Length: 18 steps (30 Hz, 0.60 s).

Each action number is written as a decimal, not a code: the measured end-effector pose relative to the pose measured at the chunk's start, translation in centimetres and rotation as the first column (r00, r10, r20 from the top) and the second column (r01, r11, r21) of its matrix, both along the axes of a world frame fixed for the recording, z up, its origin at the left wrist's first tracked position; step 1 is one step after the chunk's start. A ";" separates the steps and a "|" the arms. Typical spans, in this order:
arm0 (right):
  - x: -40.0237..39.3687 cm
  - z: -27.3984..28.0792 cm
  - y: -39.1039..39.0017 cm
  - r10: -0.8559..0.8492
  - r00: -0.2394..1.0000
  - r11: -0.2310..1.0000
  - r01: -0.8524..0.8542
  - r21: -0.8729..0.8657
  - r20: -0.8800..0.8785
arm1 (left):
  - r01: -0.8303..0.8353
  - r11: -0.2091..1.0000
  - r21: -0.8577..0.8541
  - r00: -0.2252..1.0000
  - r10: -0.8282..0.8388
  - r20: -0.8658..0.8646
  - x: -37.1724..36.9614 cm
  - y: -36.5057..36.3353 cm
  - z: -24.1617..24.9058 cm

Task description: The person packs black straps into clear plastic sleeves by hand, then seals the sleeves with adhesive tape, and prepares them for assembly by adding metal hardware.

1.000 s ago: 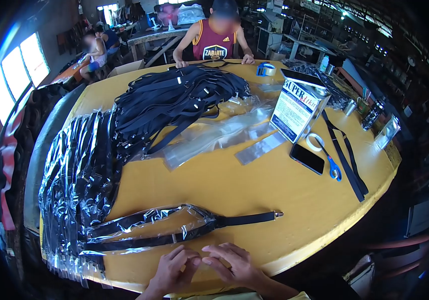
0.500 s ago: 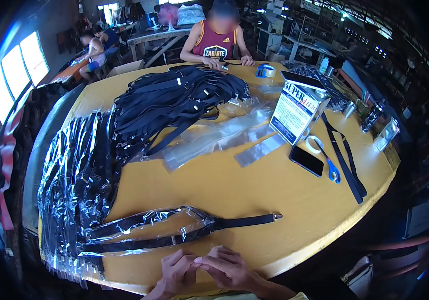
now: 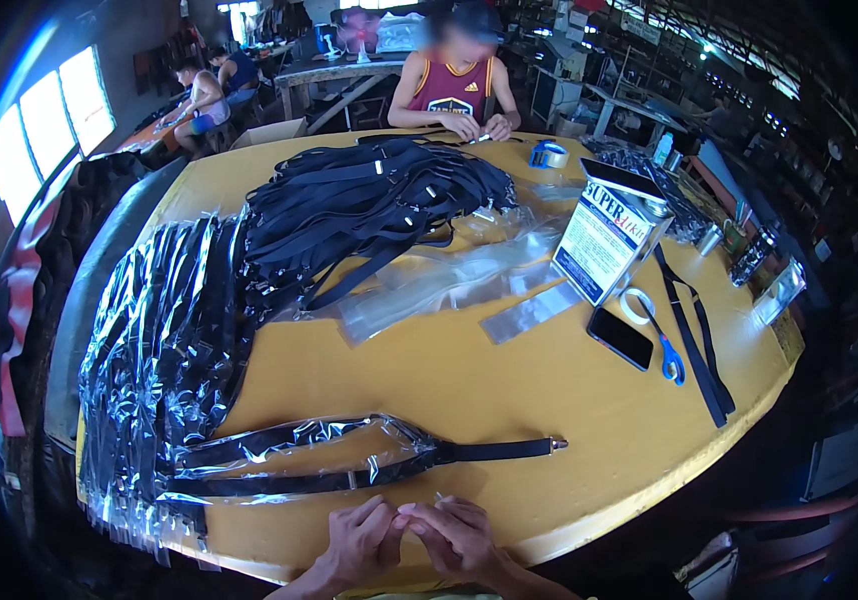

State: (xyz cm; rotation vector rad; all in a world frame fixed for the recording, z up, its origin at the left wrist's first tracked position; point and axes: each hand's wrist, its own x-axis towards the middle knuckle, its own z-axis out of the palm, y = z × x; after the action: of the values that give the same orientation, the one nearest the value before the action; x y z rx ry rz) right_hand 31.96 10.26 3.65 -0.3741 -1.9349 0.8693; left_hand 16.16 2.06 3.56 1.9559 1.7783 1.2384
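My left hand (image 3: 361, 538) and my right hand (image 3: 456, 535) meet at the near edge of the table, fingertips pinched together. Whatever they hold is too small or hidden to make out; a tiny pale tip shows above the right fingers. Just beyond them lies a pair of black suspenders (image 3: 490, 450), partly inside a clear plastic sleeve (image 3: 389, 432). Its bare strap and metal clip (image 3: 560, 444) point right. To the left, many bagged suspenders (image 3: 164, 350) lie in an overlapping row.
A heap of black suspenders (image 3: 369, 200) and clear plastic sleeves (image 3: 449, 280) lie farther back. On the right are a tin can (image 3: 604, 245), phone (image 3: 620, 337), tape roll (image 3: 637, 306), blue scissors (image 3: 672, 362) and a loose strap (image 3: 697, 350). A co-worker (image 3: 457, 90) sits across the table.
The view has shifted slightly. My hands stay pinched together in nearly the same place. Across the table, the co-worker's hands have come closer together over a small strap part.
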 end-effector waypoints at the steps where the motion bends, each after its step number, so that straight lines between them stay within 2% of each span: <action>1: 0.3 -0.3 -0.1 0.007 1.000 1.000 -0.007 0.002 0.005 | -0.007 1.000 0.002 1.000 0.007 0.005 0.0 0.0 0.3; 3: 1.1 -0.7 -0.2 0.006 0.973 0.985 0.033 -0.168 0.230 | 0.018 0.995 -0.100 0.998 -0.024 -0.059 -0.2 0.3 1.1; 4: 1.3 -0.4 0.2 0.016 0.972 0.986 0.023 -0.165 0.233 | 0.008 0.995 -0.097 0.998 -0.014 -0.056 -0.4 0.4 1.1; 7: 1.9 0.9 1.4 0.220 0.933 0.863 -0.050 -0.503 0.285 | 0.025 0.992 -0.122 0.996 -0.036 -0.087 -0.7 0.3 0.9; 9: 1.7 0.8 1.8 0.227 0.945 0.859 -0.079 -0.506 0.237 | 0.069 0.994 -0.080 0.987 -0.080 -0.140 -1.1 0.4 0.9; 12: 1.3 1.2 1.7 0.232 0.958 0.835 -0.109 -0.540 0.166 | 0.089 0.989 -0.118 0.985 -0.105 -0.137 -1.2 0.3 1.4; 14: 1.2 0.6 1.5 0.205 0.962 0.880 -0.099 -0.465 0.183 | 0.077 0.983 -0.169 0.985 -0.101 -0.138 -1.3 -0.2 1.3; 16: 1.1 1.3 1.3 0.151 0.965 0.894 -0.040 -0.447 0.216 | 0.083 0.995 -0.059 0.986 -0.091 -0.138 -1.4 0.1 1.6; 18: 1.0 1.0 1.1 0.078 0.980 0.939 -0.011 -0.345 0.182 | 0.081 0.995 -0.064 0.990 -0.088 -0.112 -1.4 -0.3 1.3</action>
State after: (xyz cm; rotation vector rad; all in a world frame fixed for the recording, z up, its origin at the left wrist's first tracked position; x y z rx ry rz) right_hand 32.98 11.40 4.60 -0.6433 -1.9721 1.2454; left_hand 14.76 1.80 4.81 2.0838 1.7429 1.0544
